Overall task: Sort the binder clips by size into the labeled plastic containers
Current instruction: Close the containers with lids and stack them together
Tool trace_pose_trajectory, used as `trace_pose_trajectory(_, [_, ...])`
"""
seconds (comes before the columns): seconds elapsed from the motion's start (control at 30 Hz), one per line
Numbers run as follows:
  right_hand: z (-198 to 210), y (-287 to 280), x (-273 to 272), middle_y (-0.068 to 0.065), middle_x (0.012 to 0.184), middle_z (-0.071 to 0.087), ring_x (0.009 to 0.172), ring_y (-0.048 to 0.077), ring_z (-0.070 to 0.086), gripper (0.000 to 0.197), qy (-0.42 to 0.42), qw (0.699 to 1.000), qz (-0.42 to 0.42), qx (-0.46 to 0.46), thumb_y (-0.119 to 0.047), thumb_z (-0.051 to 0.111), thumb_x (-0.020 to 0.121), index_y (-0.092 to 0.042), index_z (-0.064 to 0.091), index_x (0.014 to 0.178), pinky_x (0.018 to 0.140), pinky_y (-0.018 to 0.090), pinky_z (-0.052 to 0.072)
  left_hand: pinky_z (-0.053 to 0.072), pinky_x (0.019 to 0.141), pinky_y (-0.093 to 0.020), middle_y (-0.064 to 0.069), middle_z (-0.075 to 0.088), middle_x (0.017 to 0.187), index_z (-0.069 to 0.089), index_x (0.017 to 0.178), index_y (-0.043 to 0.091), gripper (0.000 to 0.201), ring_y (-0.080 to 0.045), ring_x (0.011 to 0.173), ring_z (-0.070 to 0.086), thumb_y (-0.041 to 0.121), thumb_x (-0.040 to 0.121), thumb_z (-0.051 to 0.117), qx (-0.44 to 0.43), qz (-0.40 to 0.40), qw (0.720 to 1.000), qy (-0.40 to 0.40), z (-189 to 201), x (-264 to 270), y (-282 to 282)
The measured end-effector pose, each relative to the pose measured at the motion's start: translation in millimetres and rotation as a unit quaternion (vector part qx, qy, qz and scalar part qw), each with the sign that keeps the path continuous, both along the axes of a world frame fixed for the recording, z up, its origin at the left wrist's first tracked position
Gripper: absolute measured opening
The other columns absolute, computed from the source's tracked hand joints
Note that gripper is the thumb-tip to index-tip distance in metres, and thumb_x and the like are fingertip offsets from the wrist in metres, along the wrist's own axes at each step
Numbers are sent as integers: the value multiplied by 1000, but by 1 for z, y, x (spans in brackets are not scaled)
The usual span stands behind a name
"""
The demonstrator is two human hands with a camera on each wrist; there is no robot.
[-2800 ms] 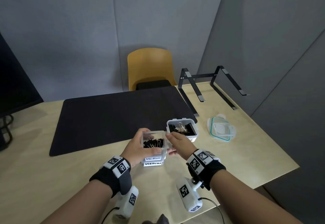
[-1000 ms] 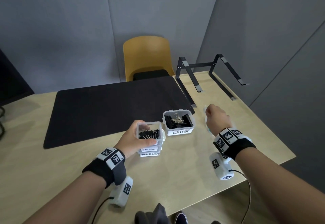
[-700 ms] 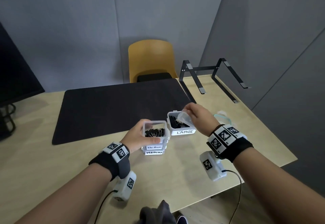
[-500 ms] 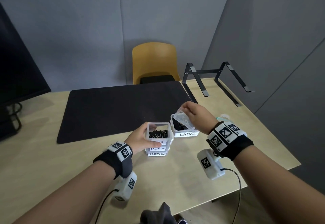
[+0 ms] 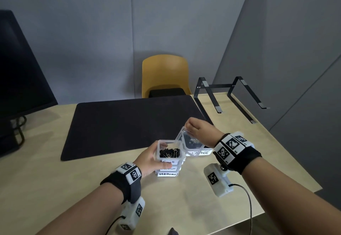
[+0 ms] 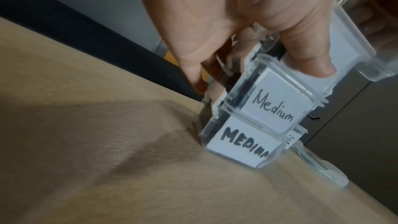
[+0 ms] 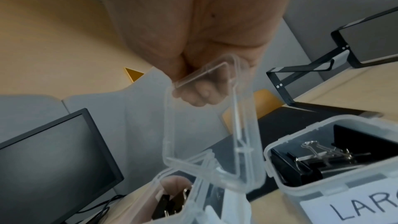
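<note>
My left hand [image 5: 153, 158] grips a stack of three small clear containers on the table. The top one [image 5: 170, 153], labelled Small, is uncovered and holds black binder clips. Under it sit two covered containers labelled Medium [image 6: 273, 101] and MEDIUM [image 6: 243, 140]. My right hand [image 5: 195, 129] pinches a clear lid [image 7: 204, 125] by its upper edge. The lid hangs tilted, with its lower edge at the right rim of the top container. Just right of the stack stands the uncovered LARGE container [image 5: 198, 152] with big clips [image 7: 318, 154] inside.
A black desk mat [image 5: 129, 124] lies behind the containers. A black laptop stand [image 5: 230, 94] stands at the back right, a yellow chair [image 5: 164, 74] behind the table, a dark monitor [image 5: 18, 68] at the left. The table's right edge [image 5: 287, 161] runs close by.
My right hand left the stack, reached right, took a clear lid and brought it back over the top container. My left hand has kept its hold on the stack.
</note>
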State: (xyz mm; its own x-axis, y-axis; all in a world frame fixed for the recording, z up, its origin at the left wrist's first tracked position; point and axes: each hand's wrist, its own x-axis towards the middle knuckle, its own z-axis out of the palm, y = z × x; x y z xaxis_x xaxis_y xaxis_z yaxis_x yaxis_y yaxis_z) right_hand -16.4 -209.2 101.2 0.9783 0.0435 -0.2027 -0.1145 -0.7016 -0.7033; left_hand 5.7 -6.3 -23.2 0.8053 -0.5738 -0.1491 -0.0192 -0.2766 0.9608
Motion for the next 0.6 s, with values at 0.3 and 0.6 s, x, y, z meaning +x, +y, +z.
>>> trace_pose_trajectory(0.3, [-18, 8, 10, -3, 81, 59, 67, 10, 52, 13, 27, 999, -30, 16, -32, 50, 95, -18, 49, 95, 66, 31, 51, 53, 91, -38, 7, 61, 117, 52, 107, 44, 62, -14, 106, 62, 43, 54, 85, -17, -3, 1000, 20, -5, 1, 1])
trace_pose_trajectory(0.6, [-23, 9, 4, -2, 107, 60, 93, 12, 59, 35, 40, 998, 40, 0, -20, 71, 80, -22, 51, 109, 82, 24, 49, 53, 91, -37, 7, 65, 113, 51, 116, 35, 65, -12, 104, 65, 30, 60, 85, -42, -2, 998, 40, -5, -1, 0])
